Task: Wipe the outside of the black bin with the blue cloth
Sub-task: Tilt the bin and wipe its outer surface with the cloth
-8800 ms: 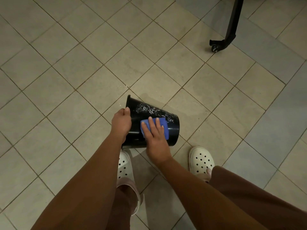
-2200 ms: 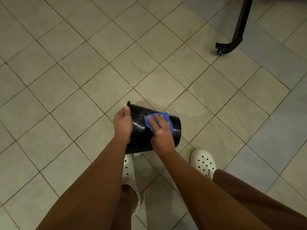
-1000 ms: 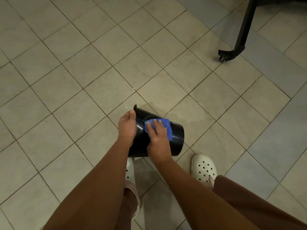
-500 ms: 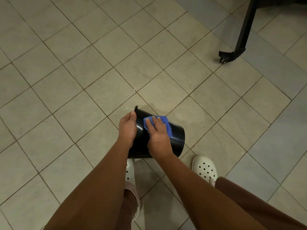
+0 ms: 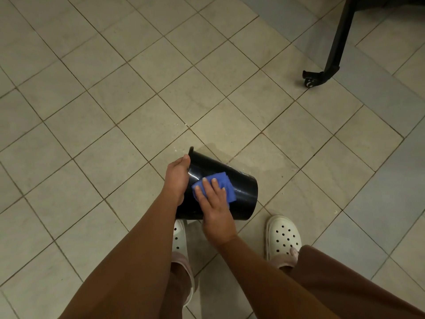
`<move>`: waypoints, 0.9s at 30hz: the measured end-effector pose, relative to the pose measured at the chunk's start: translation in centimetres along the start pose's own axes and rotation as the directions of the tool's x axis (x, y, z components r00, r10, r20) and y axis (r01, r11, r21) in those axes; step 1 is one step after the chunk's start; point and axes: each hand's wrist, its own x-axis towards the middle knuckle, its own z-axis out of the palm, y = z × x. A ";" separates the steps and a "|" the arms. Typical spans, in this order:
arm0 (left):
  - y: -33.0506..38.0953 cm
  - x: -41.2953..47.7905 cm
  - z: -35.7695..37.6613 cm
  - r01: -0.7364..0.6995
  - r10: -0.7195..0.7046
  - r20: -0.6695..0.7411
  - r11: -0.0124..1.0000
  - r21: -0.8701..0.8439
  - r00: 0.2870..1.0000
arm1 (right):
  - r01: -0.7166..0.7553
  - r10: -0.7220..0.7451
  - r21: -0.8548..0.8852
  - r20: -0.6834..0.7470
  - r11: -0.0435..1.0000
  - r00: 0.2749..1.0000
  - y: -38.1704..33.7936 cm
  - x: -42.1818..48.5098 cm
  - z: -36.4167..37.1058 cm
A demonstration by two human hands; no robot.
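Observation:
A glossy black bin [image 5: 243,189] is held on its side above the tiled floor, its open rim at the left and its base at the right. My left hand [image 5: 176,177] grips the rim end, fingers curled over the edge. A folded blue cloth [image 5: 226,184] lies on the bin's upper side. My right hand [image 5: 216,210] presses the cloth flat against the bin with straight, spread fingers. The bin's underside and its inside are hidden.
Beige tiled floor [image 5: 115,100] spreads all around. My two feet in white perforated clogs, one [image 5: 284,238] at the right and one [image 5: 179,236] below the bin, stand just under it. A black frame leg with a caster wheel [image 5: 310,82] stands at the upper right.
My right hand has slid the cloth down the bin's side toward me. The foam marks seen on the bin much earlier are gone. My left hand still holds the rim.

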 end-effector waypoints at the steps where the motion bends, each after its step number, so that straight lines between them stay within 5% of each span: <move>1: 0.0 0.0 -0.1 0.001 -0.001 0.002 1.000 -0.010 1.000 | 0.041 -0.041 -0.002 0.025 0.999 0.999 -0.3 1.0 -0.2; 8: 0.4 0.0 0.1 0.053 -0.053 -0.007 0.997 -0.057 0.999 | -0.142 0.142 -0.038 0.012 0.989 0.990 0.9 4.6 -0.7; 17: -0.1 0.2 0.2 0.038 -0.038 0.007 0.997 -0.061 0.999 | 0.006 0.000 -0.065 0.097 0.998 0.995 -0.2 3.1 -0.8; 22: 0.3 0.4 0.4 0.073 -0.073 0.001 0.993 -0.089 0.997 | -0.133 0.133 0.000 0.113 0.991 0.985 -0.3 6.5 -1.4; 27: 0.0 0.6 0.2 0.059 -0.059 -0.003 0.996 -0.068 0.998 | 0.051 -0.051 0.011 0.066 0.999 0.996 0.5 1.0 0.0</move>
